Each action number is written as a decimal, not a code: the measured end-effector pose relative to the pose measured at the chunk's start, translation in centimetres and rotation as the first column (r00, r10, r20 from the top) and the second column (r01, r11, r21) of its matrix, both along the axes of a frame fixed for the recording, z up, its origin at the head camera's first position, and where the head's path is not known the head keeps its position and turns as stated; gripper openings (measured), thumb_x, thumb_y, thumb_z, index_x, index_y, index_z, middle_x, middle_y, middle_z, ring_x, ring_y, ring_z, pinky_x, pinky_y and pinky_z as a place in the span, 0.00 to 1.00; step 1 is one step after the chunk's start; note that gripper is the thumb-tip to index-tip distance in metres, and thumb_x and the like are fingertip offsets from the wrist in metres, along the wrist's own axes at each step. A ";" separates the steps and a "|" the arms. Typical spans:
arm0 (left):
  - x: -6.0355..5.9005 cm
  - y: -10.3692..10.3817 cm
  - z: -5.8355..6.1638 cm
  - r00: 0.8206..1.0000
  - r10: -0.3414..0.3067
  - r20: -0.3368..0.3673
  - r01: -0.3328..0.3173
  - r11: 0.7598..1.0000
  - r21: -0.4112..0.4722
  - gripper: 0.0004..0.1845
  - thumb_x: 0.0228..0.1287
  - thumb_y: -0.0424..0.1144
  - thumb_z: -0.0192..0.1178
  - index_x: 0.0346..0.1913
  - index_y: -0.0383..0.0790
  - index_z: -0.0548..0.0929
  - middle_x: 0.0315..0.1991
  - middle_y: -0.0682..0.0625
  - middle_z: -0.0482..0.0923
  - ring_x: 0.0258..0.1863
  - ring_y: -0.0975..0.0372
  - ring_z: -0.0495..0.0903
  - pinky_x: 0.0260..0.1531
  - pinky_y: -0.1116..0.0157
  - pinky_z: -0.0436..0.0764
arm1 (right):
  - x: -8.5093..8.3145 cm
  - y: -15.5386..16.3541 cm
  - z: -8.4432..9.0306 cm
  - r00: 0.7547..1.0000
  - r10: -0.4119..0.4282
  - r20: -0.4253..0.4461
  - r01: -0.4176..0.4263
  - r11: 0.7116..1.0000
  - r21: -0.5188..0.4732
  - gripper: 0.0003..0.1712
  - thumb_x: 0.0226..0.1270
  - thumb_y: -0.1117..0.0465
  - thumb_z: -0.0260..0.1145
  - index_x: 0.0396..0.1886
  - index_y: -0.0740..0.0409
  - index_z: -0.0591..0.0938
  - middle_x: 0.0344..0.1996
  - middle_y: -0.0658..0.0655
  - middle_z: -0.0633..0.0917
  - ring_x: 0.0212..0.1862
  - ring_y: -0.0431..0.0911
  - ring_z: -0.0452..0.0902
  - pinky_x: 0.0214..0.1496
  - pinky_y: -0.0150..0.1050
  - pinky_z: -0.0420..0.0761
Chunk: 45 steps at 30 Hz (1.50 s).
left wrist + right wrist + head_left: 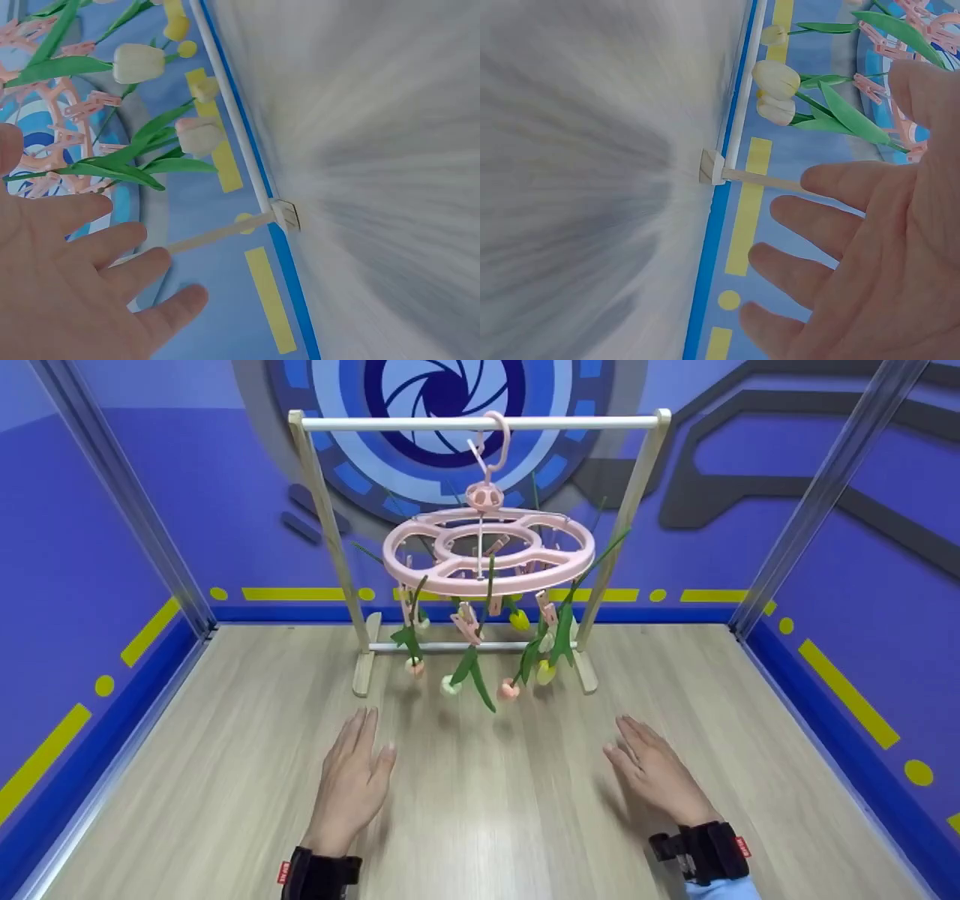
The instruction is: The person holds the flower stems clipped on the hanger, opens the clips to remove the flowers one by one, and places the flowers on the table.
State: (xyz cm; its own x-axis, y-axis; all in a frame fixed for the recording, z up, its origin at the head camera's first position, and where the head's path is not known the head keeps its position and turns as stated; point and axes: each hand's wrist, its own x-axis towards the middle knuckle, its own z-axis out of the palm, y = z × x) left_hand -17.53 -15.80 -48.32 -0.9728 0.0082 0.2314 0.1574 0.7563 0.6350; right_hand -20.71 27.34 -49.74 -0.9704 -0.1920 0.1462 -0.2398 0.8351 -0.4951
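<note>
We find our left hand [351, 784] and right hand [656, 771] over the tabletop's [225, 780] near middle, fingers straight, holding nothing. Toward the far edge, a small rack [480, 423] carries a pink clip hanger [489, 550] with artificial tulips [469, 667] clipped head-down.

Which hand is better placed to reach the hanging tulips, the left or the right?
Probably the left hand: it lies nearer the low flowers under the pink clip hanger. The right hand sits further to the side. Both are open and hold nothing.
</note>
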 end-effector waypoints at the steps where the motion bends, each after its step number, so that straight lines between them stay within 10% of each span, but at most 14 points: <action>1: 0.0 0.0 0.1 1.000 -0.003 0.003 0.003 1.000 0.020 0.33 0.83 0.46 0.49 0.80 0.31 0.57 0.81 0.34 0.52 0.81 0.40 0.49 0.75 0.36 0.49 | -0.1 0.0 0.0 1.000 0.007 -0.001 -0.007 1.000 -0.010 0.38 0.84 0.47 0.54 0.77 0.71 0.63 0.75 0.73 0.65 0.77 0.70 0.56 0.77 0.66 0.55; 24: -1.4 3.4 3.1 0.992 -0.035 -0.121 0.063 0.970 0.236 0.32 0.83 0.49 0.47 0.80 0.33 0.60 0.79 0.35 0.58 0.79 0.42 0.57 0.75 0.41 0.57 | -1.8 -3.5 1.9 0.956 0.045 -0.290 -0.108 0.973 -0.203 0.15 0.76 0.59 0.66 0.52 0.66 0.86 0.62 0.65 0.81 0.64 0.62 0.78 0.63 0.59 0.77; 37: -2.6 6.3 5.1 0.968 -0.081 -0.237 0.162 0.925 0.343 0.30 0.83 0.45 0.49 0.78 0.32 0.62 0.78 0.37 0.61 0.77 0.43 0.61 0.73 0.41 0.62 | -2.7 -6.0 2.1 0.875 0.088 -0.475 -0.231 0.940 -0.252 0.18 0.71 0.68 0.68 0.59 0.68 0.82 0.56 0.62 0.85 0.57 0.55 0.82 0.52 0.52 0.84; 45: -2.9 8.0 5.3 0.958 -0.128 -0.257 0.227 0.886 0.404 0.28 0.83 0.44 0.48 0.77 0.32 0.65 0.75 0.37 0.65 0.74 0.42 0.65 0.70 0.39 0.66 | -2.8 -7.0 2.0 0.870 0.086 -0.485 -0.254 0.922 -0.292 0.18 0.73 0.70 0.66 0.61 0.66 0.82 0.54 0.60 0.85 0.55 0.54 0.83 0.53 0.45 0.85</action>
